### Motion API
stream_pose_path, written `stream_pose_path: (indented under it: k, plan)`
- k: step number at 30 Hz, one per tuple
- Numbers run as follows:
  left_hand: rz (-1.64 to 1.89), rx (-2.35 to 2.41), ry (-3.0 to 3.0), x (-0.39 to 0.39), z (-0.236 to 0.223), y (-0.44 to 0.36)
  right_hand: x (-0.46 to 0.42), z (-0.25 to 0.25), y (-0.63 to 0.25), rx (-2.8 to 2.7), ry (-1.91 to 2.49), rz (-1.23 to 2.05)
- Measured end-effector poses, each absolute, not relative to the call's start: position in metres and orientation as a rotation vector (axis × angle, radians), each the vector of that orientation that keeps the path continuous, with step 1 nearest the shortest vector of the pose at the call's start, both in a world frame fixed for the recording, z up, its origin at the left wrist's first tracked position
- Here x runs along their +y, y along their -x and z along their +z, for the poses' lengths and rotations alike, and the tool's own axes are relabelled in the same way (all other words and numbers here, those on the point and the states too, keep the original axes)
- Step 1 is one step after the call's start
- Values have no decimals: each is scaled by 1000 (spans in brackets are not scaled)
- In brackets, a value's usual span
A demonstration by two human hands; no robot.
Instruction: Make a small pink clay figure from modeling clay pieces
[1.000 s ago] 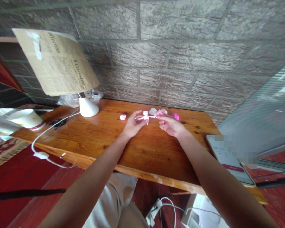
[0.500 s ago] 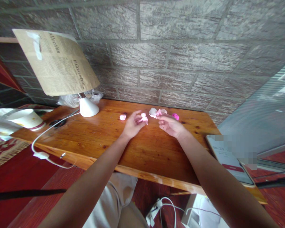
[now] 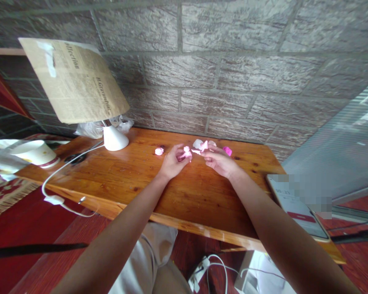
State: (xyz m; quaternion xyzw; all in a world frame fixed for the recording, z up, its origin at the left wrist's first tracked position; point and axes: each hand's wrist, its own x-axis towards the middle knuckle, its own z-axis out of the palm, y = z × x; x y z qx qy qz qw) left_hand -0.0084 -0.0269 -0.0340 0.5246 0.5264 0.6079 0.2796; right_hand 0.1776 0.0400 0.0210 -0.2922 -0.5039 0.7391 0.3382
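Observation:
My left hand (image 3: 172, 160), over the middle of the wooden table, is closed around a small pale pink flower-like piece (image 3: 187, 153), its fingers and thumb curled about it. Just to the right, my right hand (image 3: 219, 160) pinches a soft pink petal-like piece (image 3: 204, 145) between thumb and fingers. What both pieces are made of I cannot tell. Behind the right hand lies a whitish piece (image 3: 198, 143) and a pale pink one (image 3: 212, 143). A bright magenta piece (image 3: 227, 151) sits beyond its wrist. Left of my left hand rests a crumpled pink piece (image 3: 159, 151).
A lamp (image 3: 115, 139) with a newsprint shade stands at the back left, its white cord (image 3: 53, 171) hanging over the front edge. Dark scissors (image 3: 75, 158) and a paper cup (image 3: 37, 154) are at the left. A phone (image 3: 297, 206) lies at the right edge. A stone wall (image 3: 196, 102) rises behind.
The pink piece in my right hand now stands up more clearly above the fingers. Both hands stay almost in the same place.

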Motion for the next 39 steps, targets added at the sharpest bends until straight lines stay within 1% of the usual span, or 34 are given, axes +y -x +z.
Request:
stream_pose_path:
  k: [2,5,8,14,18,39]
  plan:
    - [1678,1507,-1445,-32,-27,8,39,21,-177,-1345,776,1897]
    - [1936,1807,-1576,-45,-11,8,36,22,-177,-1381,795,1882]
    - [2088,1777,-1566,-56,1,6,32,25,-177,-1423,780,1880]
    - [1816,1348,-1536,-58,3,-6,27,30,-176,-1471,699,1878]
    - [1683,1203,-1499,-56,2,-9,25,32,-176,-1495,657,1862]
    - [1695,1169,-1416,-52,3,-11,25,32,-175,-1467,656,1786]
